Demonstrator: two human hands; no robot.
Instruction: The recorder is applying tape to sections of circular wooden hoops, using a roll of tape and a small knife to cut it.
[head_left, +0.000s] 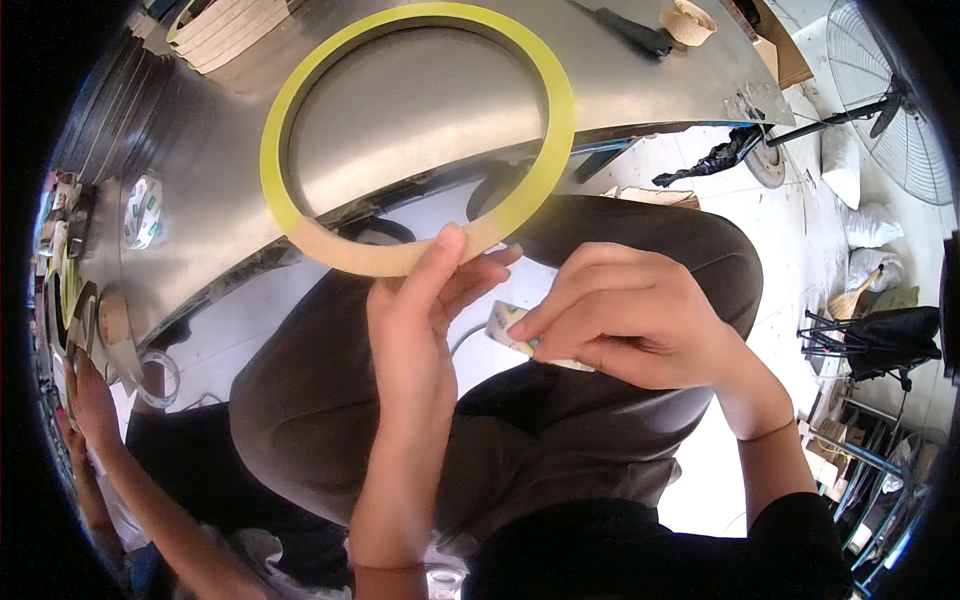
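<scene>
My left hand (pixel 420 285) holds up a large, thin ring (pixel 562 105), its thumb on the front of the lower rim and its other fingers behind. Most of the ring is yellow-green, but a stretch along the bottom is plain tan. To the right, my right hand (pixel 630 320) is closed in a pinch on a small white printed piece (pixel 503 322), which looks like a label or strip of film. That piece is below the ring, apart from it, and partly hidden by my fingers.
Beyond my knees is a shiny metal table (pixel 215 200) with a curved-looking edge. Tan rings (pixel 225 40) are stacked at its far left, near a white tape roll (pixel 143 212). Another person's arm (pixel 150 500) reaches in at left. A fan (pixel 890 100) stands far right, above a black folding chair (pixel 880 335).
</scene>
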